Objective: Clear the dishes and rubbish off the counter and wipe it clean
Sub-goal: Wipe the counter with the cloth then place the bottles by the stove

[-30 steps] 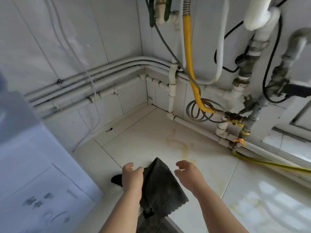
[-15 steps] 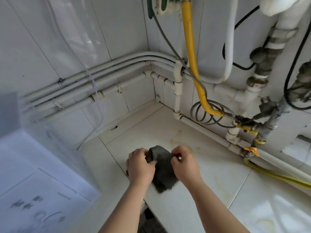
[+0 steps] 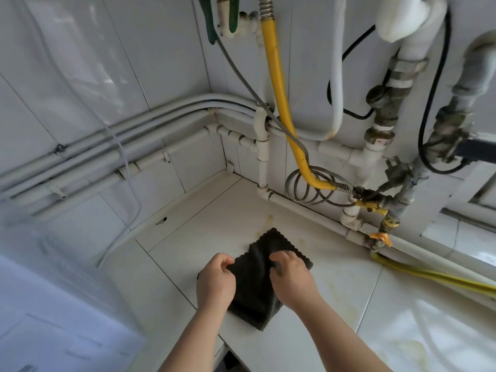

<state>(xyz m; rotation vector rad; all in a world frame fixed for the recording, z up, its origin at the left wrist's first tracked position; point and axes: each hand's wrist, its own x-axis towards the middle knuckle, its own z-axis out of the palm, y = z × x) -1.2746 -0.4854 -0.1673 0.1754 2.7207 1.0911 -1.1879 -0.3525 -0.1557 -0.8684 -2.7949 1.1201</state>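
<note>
Head view:
- Dark cloth (image 3: 255, 294) lying spread on white tiled desk (image 3: 209, 226), near front edge, one corner overhanging.
- Left hand (image 3: 216, 281) pinching cloth's left edge, fingers (image 3: 225, 261) curled.
- Right hand (image 3: 292, 277) bunching fold on top, fingers (image 3: 276, 257) curled into fabric.
- Yellowish stain (image 3: 269, 219) sitting just beyond cloth's far corner.
- No dishes or rubbish showing here; wiping likely coming next.
- Risks: a wide stroke catching the coiled grey cable (image 3: 308, 190) or orange valve handle (image 3: 379, 236) by the wall; cloth sliding off front edge if grip loosens.
</note>
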